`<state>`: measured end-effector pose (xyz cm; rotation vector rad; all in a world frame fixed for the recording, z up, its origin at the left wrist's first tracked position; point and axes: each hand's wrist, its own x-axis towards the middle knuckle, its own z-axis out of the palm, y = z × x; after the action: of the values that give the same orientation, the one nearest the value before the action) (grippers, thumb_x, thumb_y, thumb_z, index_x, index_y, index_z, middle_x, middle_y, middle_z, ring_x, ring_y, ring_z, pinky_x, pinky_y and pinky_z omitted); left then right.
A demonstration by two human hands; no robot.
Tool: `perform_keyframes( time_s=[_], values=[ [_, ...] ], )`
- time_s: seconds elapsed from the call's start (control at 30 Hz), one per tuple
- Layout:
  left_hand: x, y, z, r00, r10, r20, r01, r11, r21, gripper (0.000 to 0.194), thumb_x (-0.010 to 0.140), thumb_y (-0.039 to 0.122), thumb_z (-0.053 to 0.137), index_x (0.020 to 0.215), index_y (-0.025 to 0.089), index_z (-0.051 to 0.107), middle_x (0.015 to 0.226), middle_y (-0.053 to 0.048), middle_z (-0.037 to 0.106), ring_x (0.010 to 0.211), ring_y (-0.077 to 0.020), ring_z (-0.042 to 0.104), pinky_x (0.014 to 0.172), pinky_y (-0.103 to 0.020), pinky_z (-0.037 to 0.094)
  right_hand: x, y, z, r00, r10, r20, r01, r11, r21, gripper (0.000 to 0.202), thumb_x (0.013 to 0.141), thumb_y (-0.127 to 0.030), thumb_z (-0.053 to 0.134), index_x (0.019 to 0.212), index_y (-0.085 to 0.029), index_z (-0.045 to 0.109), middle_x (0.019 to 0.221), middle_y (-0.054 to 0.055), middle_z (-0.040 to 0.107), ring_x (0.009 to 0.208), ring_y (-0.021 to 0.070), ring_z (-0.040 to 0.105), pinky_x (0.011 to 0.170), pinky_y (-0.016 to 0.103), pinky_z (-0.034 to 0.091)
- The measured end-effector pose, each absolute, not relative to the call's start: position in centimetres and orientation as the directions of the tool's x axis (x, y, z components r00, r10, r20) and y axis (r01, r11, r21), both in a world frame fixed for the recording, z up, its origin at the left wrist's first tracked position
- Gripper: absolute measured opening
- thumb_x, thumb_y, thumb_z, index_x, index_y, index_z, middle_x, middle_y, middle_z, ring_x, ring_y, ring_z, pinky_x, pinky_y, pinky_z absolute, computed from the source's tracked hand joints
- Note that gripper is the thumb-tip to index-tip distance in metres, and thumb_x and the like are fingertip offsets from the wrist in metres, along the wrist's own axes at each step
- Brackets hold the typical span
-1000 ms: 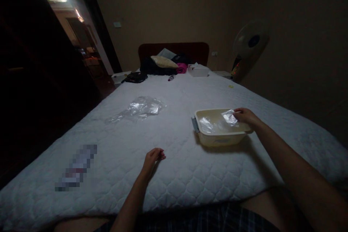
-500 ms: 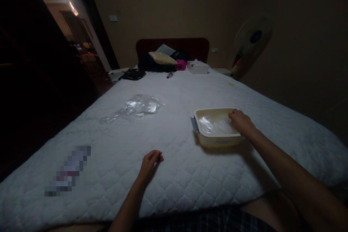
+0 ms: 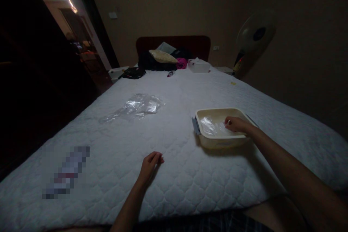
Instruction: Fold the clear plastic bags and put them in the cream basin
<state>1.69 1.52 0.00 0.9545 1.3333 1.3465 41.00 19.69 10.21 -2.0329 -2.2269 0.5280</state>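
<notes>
On the right of the white quilted bed stands an open cream plastic box (image 3: 223, 143) with grey side clips. Clear crinkled plastic (image 3: 208, 126) lies inside it. My right hand (image 3: 236, 124) reaches over the box's right side, fingers pinched at the clear plastic there; the part at the fingertips is small and hard to make out. Nearer to me, my left hand (image 3: 152, 161) rests on the bed with its fingers curled together, and whether anything is in them is hidden. A clear plastic bag (image 3: 140, 107) lies crumpled on the bed, left of centre.
A pixelated item (image 3: 66, 172) lies at the near left of the bed (image 3: 174, 192). Toward the headboard are a dark bag (image 3: 133, 73), piled cloths with a cushion (image 3: 163, 57), a small bottle (image 3: 170, 74) and a white box (image 3: 199, 66). A fan (image 3: 255, 34) stands at right.
My right hand has moved left and slightly down into the box, from its right rim toward the clear plastic. The left hand has barely moved.
</notes>
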Motion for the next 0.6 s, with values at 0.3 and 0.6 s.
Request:
perform_keyframes(
  time_s=[0.3, 0.6],
  values=[
    [1.7, 1.6, -0.5, -0.215, 0.972, -0.100, -0.131, 0.073, 0.989, 0.029, 0.070, 0.042, 0.062, 0.072, 0.013, 0.062, 0.066, -0.002, 0.060, 0.064, -0.0146, 0.059, 0.067, -0.028, 0.048, 40.3, 19.7, 10.5, -0.090, 0.948, -0.305, 0.956, -0.003, -0.293, 0.020, 0.076, -0.012, 0.049, 0.093, -0.011, 0.058, 0.080, 0.007, 0.063, 0.049, 0.0088, 0.053, 0.043, 0.018, 0.040],
    [1.9, 1.6, 0.1, -0.227, 0.970, -0.090, -0.129, 0.062, 0.990, 0.031, 0.067, 0.044, 0.062, 0.069, 0.013, 0.062, 0.063, -0.002, 0.061, 0.062, -0.0147, 0.059, 0.065, -0.028, 0.048, 40.2, 20.9, 13.3, -0.234, 0.970, -0.070, 0.961, 0.220, -0.167, 0.023, 0.070, -0.004, 0.049, 0.083, -0.013, 0.065, 0.078, 0.007, 0.067, 0.071, 0.0162, 0.060, 0.064, 0.023, 0.043]
  ],
)
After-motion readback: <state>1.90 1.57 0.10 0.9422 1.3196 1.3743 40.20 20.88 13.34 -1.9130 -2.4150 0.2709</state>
